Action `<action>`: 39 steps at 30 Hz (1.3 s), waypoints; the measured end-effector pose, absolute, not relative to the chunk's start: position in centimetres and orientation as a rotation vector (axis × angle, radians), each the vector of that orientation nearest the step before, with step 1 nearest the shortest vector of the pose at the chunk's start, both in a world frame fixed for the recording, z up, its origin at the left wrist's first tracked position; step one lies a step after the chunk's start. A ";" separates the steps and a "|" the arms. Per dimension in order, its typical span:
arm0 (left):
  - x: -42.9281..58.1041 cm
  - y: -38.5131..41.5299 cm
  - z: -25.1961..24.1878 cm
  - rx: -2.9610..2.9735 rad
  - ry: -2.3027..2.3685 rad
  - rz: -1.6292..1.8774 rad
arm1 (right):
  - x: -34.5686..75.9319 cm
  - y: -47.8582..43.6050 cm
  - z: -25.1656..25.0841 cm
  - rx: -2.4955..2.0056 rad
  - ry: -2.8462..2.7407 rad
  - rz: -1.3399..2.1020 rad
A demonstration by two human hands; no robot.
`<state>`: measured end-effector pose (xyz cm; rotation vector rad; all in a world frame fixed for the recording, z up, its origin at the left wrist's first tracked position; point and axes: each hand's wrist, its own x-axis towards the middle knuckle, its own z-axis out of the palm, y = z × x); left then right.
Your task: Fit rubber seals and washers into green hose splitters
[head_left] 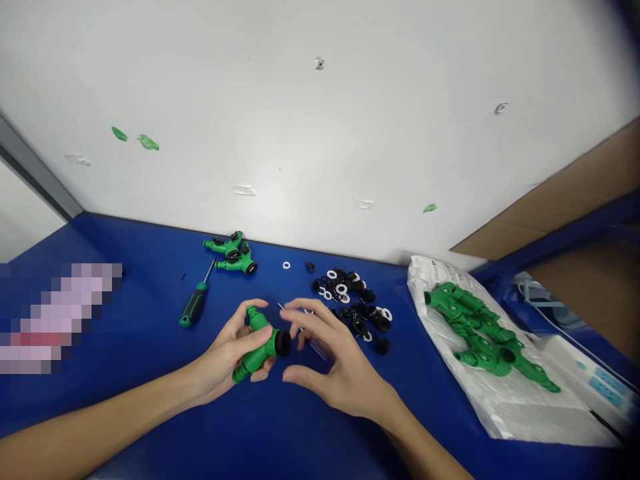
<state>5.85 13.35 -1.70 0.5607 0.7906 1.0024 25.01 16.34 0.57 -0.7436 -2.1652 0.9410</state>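
My left hand (pixel 240 347) is closed around a green Y-shaped hose connector (pixel 257 360). The black ring-shaped end (pixel 283 343) of the connector faces right, towards my other hand. Just beside it, my right hand (pixel 335 360) is open, thumb and fingers apart. Under these fingers runs a thin metal-shafted tool with a clear purplish handle (pixel 319 349); its shaft is partly hidden, and whether the fingers touch it I cannot tell. Small black parts and white washers (pixel 341 289) lie loose beyond my right hand.
A green-and-black screwdriver (pixel 194 305) lies on the blue table (pixel 135 400), near green connectors with black fittings (pixel 233 257). More green connectors (pixel 483 340) rest on a white plastic bag (pixel 530 413) at right, by a power strip (pixel 595 377). A white wall (pixel 300 133) stands behind.
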 end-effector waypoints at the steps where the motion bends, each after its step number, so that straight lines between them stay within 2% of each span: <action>1: 5.8 13.4 -1.7 0.564 0.794 1.009 | 25.1 16.4 0.6 -0.729 -2.154 0.932; 6: 6.0 13.3 -1.9 0.573 0.798 1.002 | 24.6 16.3 -0.1 -0.919 -2.082 0.817; 10: 6.1 13.2 -1.9 0.585 0.812 1.004 | 24.6 16.2 -0.1 -0.774 -2.133 0.891; 14: 6.1 13.2 -1.9 0.580 0.814 1.016 | 24.7 16.3 -0.2 -0.898 -2.097 0.811; 18: 6.1 13.2 -1.9 0.578 0.819 1.017 | 24.8 16.3 -0.3 -0.815 -2.162 0.931; 23: 6.1 13.4 -1.9 0.590 0.817 1.016 | 24.7 16.2 -0.3 -0.917 -2.100 0.809; 26: 6.0 13.3 -2.0 0.590 0.817 1.024 | 24.7 16.1 -0.2 -0.763 -2.166 0.886; 28: 6.1 13.2 -2.0 0.596 0.815 1.027 | 24.5 16.0 -0.3 -0.680 -2.155 0.827; 33: 6.2 13.0 -2.0 0.585 0.782 0.980 | 24.1 15.9 -0.6 -0.816 -2.072 0.666; 36: 6.0 13.3 -1.7 0.570 0.798 1.013 | 24.7 16.1 -0.1 -0.680 -2.189 0.722; 39: 5.7 13.7 -1.5 0.574 0.802 0.997 | 25.2 16.3 0.1 -0.592 -2.348 0.601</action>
